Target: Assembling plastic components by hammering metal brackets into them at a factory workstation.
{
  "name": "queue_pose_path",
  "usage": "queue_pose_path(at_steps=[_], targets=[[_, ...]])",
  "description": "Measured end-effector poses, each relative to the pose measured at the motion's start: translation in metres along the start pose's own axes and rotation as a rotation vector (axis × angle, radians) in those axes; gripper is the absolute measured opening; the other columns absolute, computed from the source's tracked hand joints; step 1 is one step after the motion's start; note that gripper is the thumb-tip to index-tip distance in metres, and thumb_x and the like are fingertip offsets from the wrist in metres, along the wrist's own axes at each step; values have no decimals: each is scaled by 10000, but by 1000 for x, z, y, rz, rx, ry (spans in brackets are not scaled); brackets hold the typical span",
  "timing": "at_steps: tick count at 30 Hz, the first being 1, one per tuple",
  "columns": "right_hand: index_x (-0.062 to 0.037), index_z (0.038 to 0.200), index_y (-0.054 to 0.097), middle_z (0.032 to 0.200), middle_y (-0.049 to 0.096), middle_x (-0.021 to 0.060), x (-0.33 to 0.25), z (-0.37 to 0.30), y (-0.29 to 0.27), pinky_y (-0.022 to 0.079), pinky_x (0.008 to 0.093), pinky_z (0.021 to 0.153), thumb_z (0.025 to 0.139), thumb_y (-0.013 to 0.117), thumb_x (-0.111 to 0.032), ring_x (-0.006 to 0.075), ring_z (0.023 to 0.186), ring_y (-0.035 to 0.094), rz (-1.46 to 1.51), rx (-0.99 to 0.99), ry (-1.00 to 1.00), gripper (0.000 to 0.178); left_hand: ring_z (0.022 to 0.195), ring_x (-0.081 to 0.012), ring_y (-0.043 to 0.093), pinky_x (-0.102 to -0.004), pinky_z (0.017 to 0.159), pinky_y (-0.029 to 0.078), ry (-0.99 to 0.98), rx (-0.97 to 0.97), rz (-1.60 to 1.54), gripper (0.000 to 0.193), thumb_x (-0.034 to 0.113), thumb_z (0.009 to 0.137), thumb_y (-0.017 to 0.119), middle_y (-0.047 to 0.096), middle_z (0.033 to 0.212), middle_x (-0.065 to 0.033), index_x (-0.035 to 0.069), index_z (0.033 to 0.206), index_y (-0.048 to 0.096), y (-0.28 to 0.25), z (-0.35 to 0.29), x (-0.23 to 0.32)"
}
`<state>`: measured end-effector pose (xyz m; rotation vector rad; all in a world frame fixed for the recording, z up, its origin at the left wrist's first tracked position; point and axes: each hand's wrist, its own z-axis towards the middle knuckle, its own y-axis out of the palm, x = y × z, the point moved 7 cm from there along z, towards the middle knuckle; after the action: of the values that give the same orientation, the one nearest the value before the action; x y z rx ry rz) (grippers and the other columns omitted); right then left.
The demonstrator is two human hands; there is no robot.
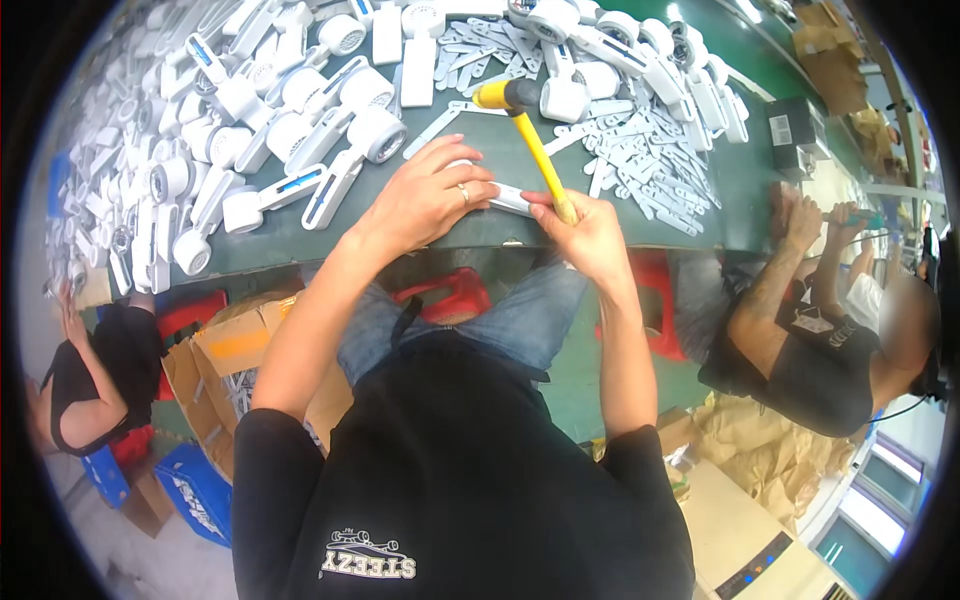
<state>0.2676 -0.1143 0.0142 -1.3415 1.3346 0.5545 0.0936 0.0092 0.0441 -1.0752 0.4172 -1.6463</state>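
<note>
My left hand (428, 192) presses down on a white plastic part (510, 198) lying on the green table (480, 232) near its front edge. A ring shows on one finger. My right hand (592, 238) grips the lower end of a yellow-handled mallet (535, 140). The mallet's yellow and black head (507, 95) is raised above the table, just behind my left hand. Much of the white part is hidden under my left fingers.
Several white handheld fan bodies (300, 120) are piled across the left and back of the table. Flat white strips (640, 150) lie heaped at right. A black box (795, 130) stands far right. Other people sit left (90, 380) and right (820, 340). Cardboard boxes (235, 350) stand below.
</note>
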Motion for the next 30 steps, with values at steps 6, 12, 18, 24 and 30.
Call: queue_pose_path(at_steps=[6, 12, 18, 24, 30], targets=[[-71, 1287, 770, 662, 550, -62, -10, 0, -1, 314, 261, 480, 1016, 762, -195, 32, 531, 418, -26, 5, 236, 298, 1077, -271, 685, -506, 1087, 514, 69, -45, 57, 205, 81, 890, 786, 724, 1075, -67, 90, 1088, 732, 5, -2, 5], [-7, 1236, 756, 650, 621, -2, 25, 4, 11, 331, 241, 430, 1028, 732, -200, 58, 464, 478, 394, -38, 288, 285, 1105, -234, 678, -483, 1086, 503, 43, -38, 73, 249, 142, 880, 799, 739, 1110, -27, 156, 1127, 772, 6, 2, 7], [-13, 1246, 758, 646, 610, -9, 28, 2, 14, 329, 240, 434, 1023, 749, -215, 51, 469, 471, 359, 12, 268, 301, 1041, -198, 711, -485, 1108, 506, 111, -98, 141, 306, 157, 861, 825, 783, 1075, 8, 248, 1154, 832, 15, 8, 7], [0, 1378, 650, 798, 735, 93, 34, -2, 19, 332, 219, 429, 1078, 685, -274, 31, 466, 425, 517, -10, 262, 408, 1030, -184, 717, -484, 1130, 502, 101, -91, 104, 292, 161, 862, 826, 789, 1064, 16, 245, 1141, 842, 17, 8, 4], [14, 1322, 674, 839, 757, 133, 35, -1, 25, 387, 246, 436, 1049, 711, -219, 71, 498, 508, 680, 4, 316, 361, 1018, -184, 724, -456, 1087, 516, 95, -87, 99, 260, 156, 864, 825, 796, 1093, 4, 232, 1111, 851, 17, 5, 5]])
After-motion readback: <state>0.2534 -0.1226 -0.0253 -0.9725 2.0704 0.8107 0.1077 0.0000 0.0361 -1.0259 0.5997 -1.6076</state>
